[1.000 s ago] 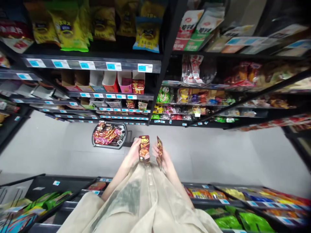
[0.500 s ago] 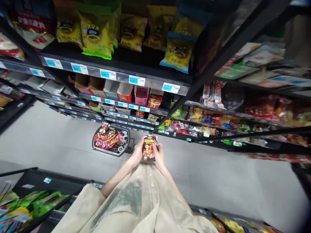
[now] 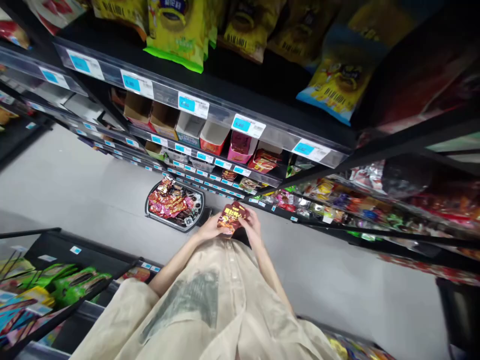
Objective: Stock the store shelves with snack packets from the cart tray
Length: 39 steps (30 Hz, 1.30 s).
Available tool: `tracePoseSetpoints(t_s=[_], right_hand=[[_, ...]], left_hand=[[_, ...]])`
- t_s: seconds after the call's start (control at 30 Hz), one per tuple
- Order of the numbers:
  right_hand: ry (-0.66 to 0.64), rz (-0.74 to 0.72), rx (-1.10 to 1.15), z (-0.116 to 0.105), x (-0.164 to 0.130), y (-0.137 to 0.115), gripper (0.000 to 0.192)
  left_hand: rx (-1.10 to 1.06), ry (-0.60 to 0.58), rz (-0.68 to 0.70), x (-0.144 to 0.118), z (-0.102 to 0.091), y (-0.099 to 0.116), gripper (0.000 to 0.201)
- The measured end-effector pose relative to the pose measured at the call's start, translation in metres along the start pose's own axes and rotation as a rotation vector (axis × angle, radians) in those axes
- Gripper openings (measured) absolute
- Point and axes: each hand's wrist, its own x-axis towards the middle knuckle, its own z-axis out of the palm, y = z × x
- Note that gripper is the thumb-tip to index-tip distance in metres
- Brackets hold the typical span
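Note:
Both of my hands hold a dark red-brown snack packet (image 3: 229, 221) in front of my waist. Yellow print and a food picture face up on it, and its top edge looks doubled, as if a second packet lies behind. My left hand (image 3: 208, 228) grips its left side, fingers closed and partly hidden underneath. On the other side, my right hand (image 3: 252, 229) is closed on the right edge with the thumb on the front. Left of my hands, a black shopping basket (image 3: 202, 209) with red and dark snack packets stands on the floor.
Ahead rises a shelf (image 3: 232, 80) with yellow snack bags (image 3: 176, 35) on top and open display boxes (image 3: 214, 136) lower down. More packaged snacks (image 3: 337, 192) fill shelving on the right. Behind me at lower left, a rack holds green bags (image 3: 75, 285). Grey floor (image 3: 318, 265) runs between.
The packet has tilted, and its top edge now shows doubled. My view has moved closer to the shelf, so the yellow bags appear larger and higher. Both hands keep their hold.

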Motion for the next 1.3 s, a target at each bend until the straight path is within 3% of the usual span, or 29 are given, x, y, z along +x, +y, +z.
tracePoseSetpoints(t_s=[0.1,0.2,0.4,0.53,0.67,0.8,0.93,1.0,1.13,1.3], right_hand=[[-0.233,0.069,-0.137,-0.021,0.010,-0.018,0.052],[-0.416,0.173,-0.242,-0.031,0.019,-0.026,0.048],[-0.553,0.418,-0.320,-0.037,0.049,-0.051,0.054],[-0.714,0.513,-0.353,-0.039,0.067,-0.074,0.050],[-0.611,0.415,-0.435,-0.036,0.068,-0.058,0.044],[-0.419,0.384,-0.446,-0.040,0.060,-0.029,0.044],[-0.224,0.264,-0.371,-0.045,0.053,-0.021,0.042],[-0.174,0.235,-0.320,-0.041,0.050,-0.022,0.043],[-0.147,0.243,-0.207,-0.025,0.046,-0.027,0.045],[-0.264,0.365,-0.149,-0.011,0.046,-0.033,0.056]], left_hand=[[0.185,-0.139,0.001,0.008,-0.017,0.001,0.062],[0.318,-0.209,-0.001,0.021,-0.021,-0.002,0.054],[0.271,-0.199,0.075,0.062,-0.010,-0.005,0.047],[0.328,-0.244,0.031,0.082,-0.008,-0.003,0.046],[0.241,-0.144,0.025,0.084,-0.009,-0.007,0.043],[0.172,-0.139,0.031,0.066,-0.011,-0.012,0.046],[-0.060,0.190,0.059,0.046,-0.004,-0.015,0.044],[-0.216,0.284,0.052,0.042,0.001,-0.015,0.046],[-0.308,0.242,0.027,0.041,0.003,-0.009,0.044],[-0.183,0.191,0.064,0.044,-0.015,0.002,0.041]])
